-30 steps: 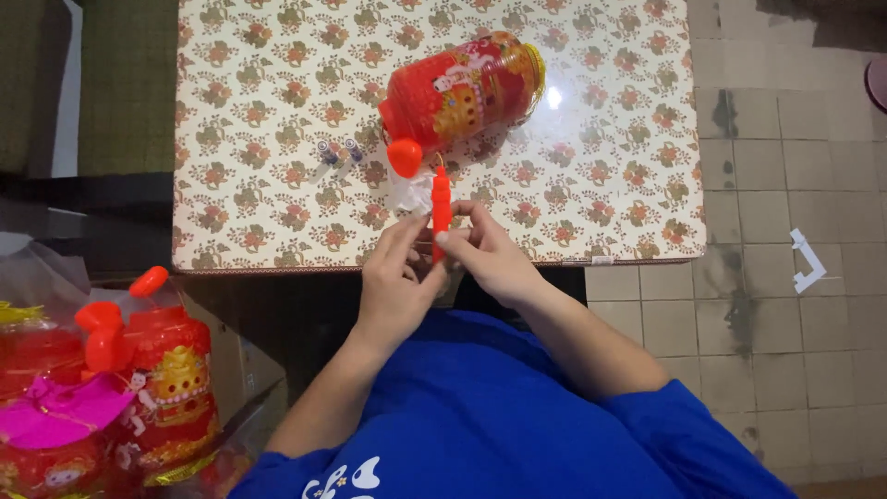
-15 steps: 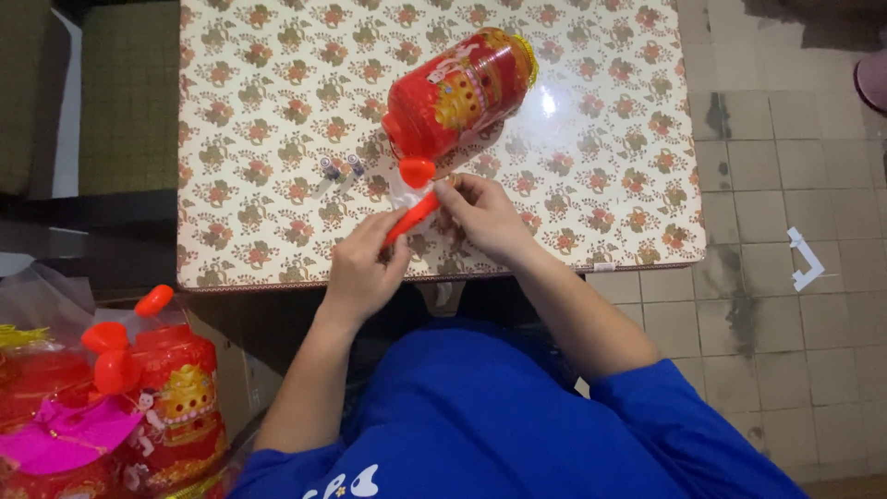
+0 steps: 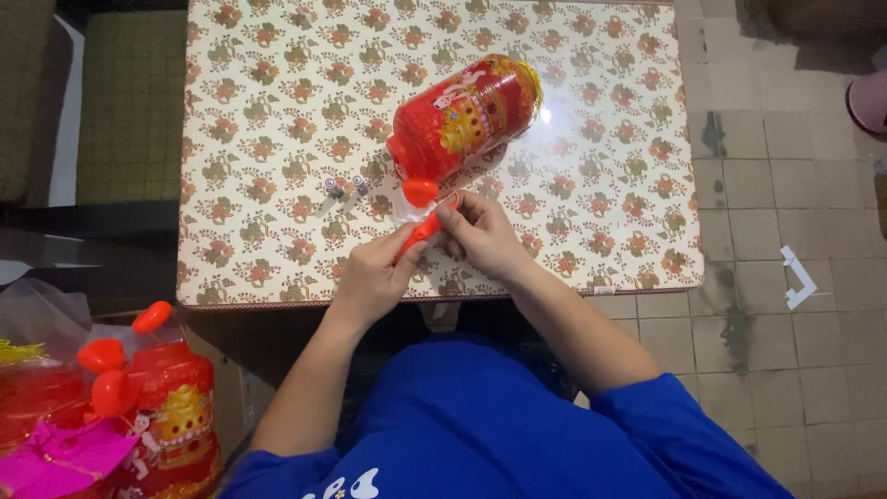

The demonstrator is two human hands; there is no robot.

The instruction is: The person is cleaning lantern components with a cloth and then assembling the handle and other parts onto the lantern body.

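Gripping the slim orange-red handle stick from both ends, I keep it low over the near edge of the counter, where my wrists can rest and the work stays steady. My left hand is clenched round the lower end, at about seven o'clock from the stick's middle; my right hand pinches the upper end with thumb and fingertips, at about two o'clock, so the fine work falls to the fingers there.

The red plastic lantern lies on its side just beyond my hands, at twelve o'clock, its narrow end turned toward me. Lying flat it cannot topple, and that end is within easy reach. A small round red cap sits at that end, just above the tip of the stick; whether it touches the stick I cannot tell.

Two small batteries lie at ten o'clock from my hands, apart from the lantern, out of the way yet close.

Down at eight o'clock, off the counter, more red lanterns stand in clear wrapping.
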